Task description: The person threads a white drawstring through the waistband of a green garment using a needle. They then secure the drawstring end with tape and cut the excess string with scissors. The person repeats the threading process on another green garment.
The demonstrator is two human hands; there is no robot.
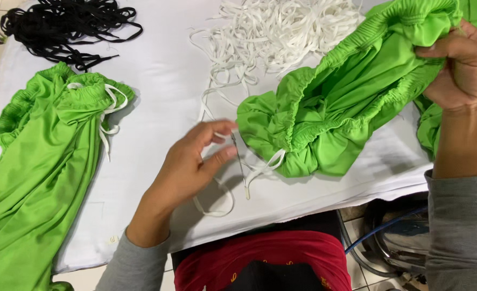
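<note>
Right hand [464, 67] grips the gathered elastic waistband of the shiny green shorts [330, 113], bunched on the white bench [163, 70]. Left hand [190, 161], fingers loosely curled, pinches a thin metal threader [239, 159] beside the flat white drawstring [262, 167].

On the white-covered bench [158, 70], the person's left hand [187, 164] pinches a thin metal threading needle [239, 161] between thumb and forefinger, its white tip pointing toward six o'clock. A white drawstring [262, 168] trails from the elastic waistband of the bunched green shorts [324, 113] just at three o'clock of that hand. The right hand [462, 67] grips the same waistband up at two o'clock. Finished green shorts [39, 161] with a tied cord lie at nine o'clock. A heap of white cords [281, 27] sits at twelve, black cords [61, 24] at eleven.
</note>
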